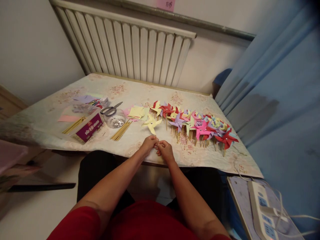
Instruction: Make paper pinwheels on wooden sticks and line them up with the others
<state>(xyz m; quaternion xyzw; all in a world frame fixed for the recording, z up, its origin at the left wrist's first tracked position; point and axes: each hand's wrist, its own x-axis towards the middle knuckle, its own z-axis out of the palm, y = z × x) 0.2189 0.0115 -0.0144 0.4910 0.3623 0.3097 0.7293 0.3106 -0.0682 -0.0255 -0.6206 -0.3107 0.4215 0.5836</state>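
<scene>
A pale yellow paper pinwheel (151, 124) with a small pin at its centre stands just beyond my hands. My left hand (149, 144) is closed in a pinch right below it, seemingly on its stick, which is mostly hidden. Fingertips of my right hand (165, 150) are pinched together and meet the left fingers; what lies between them is too small to make out. Bamboo sticks (121, 131) lie to the left, beside a clear round container (115, 120) of small shiny pins. Behind the pinwheel are stacked yellow paper squares (136, 112).
Many finished pinwheels (195, 125) are bunched at the right on the flowered tablecloth (140, 90). Scissors (111, 109) rest by the container, near a purple-and-white box (90, 127). A radiator (135, 46) lines the wall; a power strip (262, 210) lies at lower right.
</scene>
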